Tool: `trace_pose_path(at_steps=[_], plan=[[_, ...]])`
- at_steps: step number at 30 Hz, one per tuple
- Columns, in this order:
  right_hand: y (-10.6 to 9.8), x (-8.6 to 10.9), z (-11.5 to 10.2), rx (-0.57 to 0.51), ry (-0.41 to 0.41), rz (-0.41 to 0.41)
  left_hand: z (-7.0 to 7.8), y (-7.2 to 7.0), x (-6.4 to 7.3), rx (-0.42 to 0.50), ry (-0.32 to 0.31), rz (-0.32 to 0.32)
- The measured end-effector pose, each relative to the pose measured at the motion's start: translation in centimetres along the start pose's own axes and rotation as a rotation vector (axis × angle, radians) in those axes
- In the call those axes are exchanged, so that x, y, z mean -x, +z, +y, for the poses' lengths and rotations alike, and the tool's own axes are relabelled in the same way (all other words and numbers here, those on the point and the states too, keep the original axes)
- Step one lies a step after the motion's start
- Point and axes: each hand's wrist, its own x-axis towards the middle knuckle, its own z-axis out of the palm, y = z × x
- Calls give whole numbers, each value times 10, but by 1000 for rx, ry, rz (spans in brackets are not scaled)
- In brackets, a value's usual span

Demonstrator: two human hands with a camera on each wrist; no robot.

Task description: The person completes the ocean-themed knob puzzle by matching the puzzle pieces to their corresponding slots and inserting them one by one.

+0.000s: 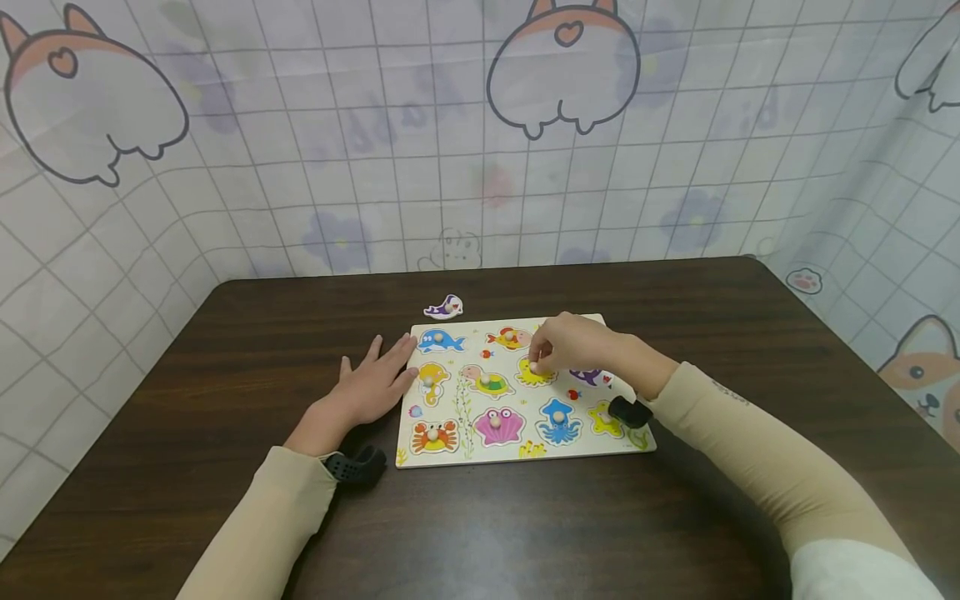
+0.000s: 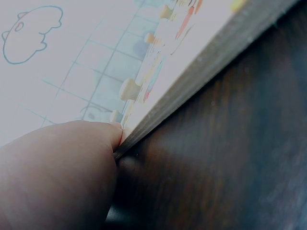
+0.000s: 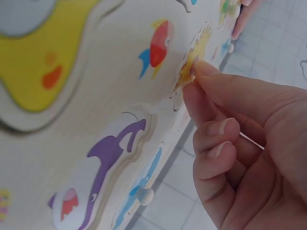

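Note:
A wooden peg puzzle board (image 1: 450,460) with sea-animal pieces lies on the table. My right hand (image 1: 573,343) pinches the small knob of a yellow puzzle piece (image 1: 534,377) between thumb and forefinger, at that piece's place in the board. In the right wrist view the other fingers of that hand (image 3: 240,139) are curled in, and the yellow piece (image 3: 200,45) is partly hidden by the fingertips. My left hand (image 1: 372,385) lies with fingers spread, its fingertips at the board's left edge. The left wrist view shows its thumb (image 2: 72,158) against that edge.
A loose purple-and-white puzzle piece (image 1: 444,307) lies behind the board. A purple shark picture (image 3: 108,158) shows in a knobless recess. Other knobbed pieces, such as the crab (image 1: 433,437) and the pink shell (image 1: 499,427), sit in the board. A patterned cloth (image 1: 420,192) hangs behind the dark table (image 1: 300,333).

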Motion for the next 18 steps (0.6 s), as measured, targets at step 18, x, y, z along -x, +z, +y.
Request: trace_pose_path(at_steps=[18], plan=[[-26,3,3,-72,-115,207,-2,2,-1,-3,8,3]])
